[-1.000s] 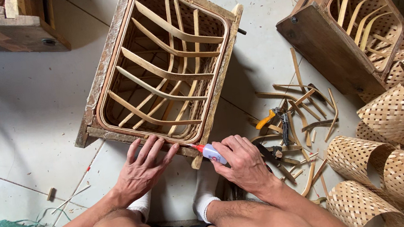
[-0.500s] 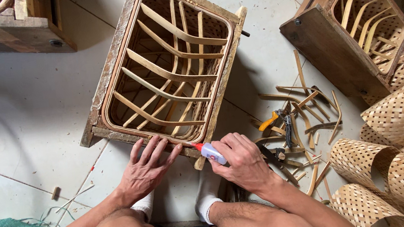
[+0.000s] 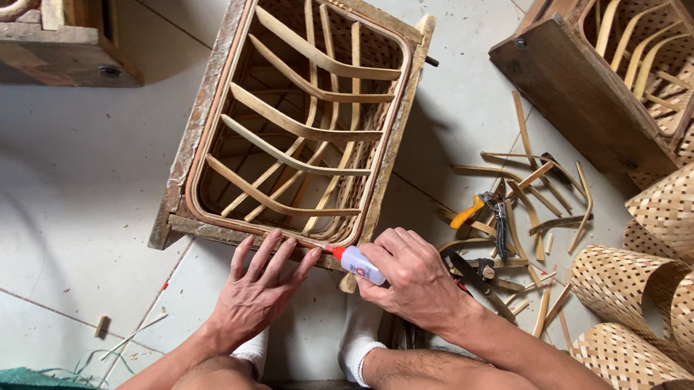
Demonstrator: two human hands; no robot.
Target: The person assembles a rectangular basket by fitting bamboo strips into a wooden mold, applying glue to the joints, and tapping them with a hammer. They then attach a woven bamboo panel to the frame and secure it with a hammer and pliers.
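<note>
A small glue bottle [image 3: 360, 264] with a red nozzle is gripped in the right hand [image 3: 412, 281], its tip set at the near rim of the wooden mould frame [image 3: 189, 164] on the floor. The left hand [image 3: 258, 286] is laid open, fingers spread, against that rim. Bent bamboo ribs [image 3: 297, 127] are already seated inside; gluing appears unfinished. Woven bamboo sleeves [image 3: 693, 219] are stacked at the floor's right edge.

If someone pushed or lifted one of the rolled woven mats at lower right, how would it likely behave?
The rolled woven mat looks like thin plaited strips curled into an open tube, so it is probably light for its size. Lying on its side on the tiled floor, it would likely roll if nudged. Its thin open wall suggests it would flex or flatten under a squeeze.
</note>
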